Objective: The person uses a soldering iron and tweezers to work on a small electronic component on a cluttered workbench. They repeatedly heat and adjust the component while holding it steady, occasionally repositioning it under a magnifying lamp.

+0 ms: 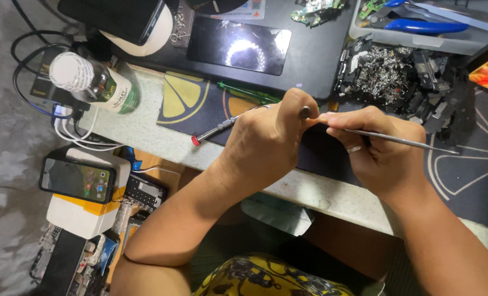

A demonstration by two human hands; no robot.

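The left hand (268,145) closes around a thin screwdriver (217,130) whose red tip points toward nine o'clock. At its three o'clock, the right hand (381,148) pinches long tweezers (403,141). Fingertips meet, hiding the workpiece; a slip could likely jab a finger.

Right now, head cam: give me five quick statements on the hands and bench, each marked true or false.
1. The right hand holds a long thin metal tool. True.
2. The left hand is empty. False: it grips a slim screwdriver with a red tip.
3. A clear bottle with a white cap lies on its side at the bench's left end. True.
4. The phone left of the bench has a dark screen. False: its screen is lit.
5. The blue-handled pliers lie on the floor. False: they sit in a grey tray at the top right.
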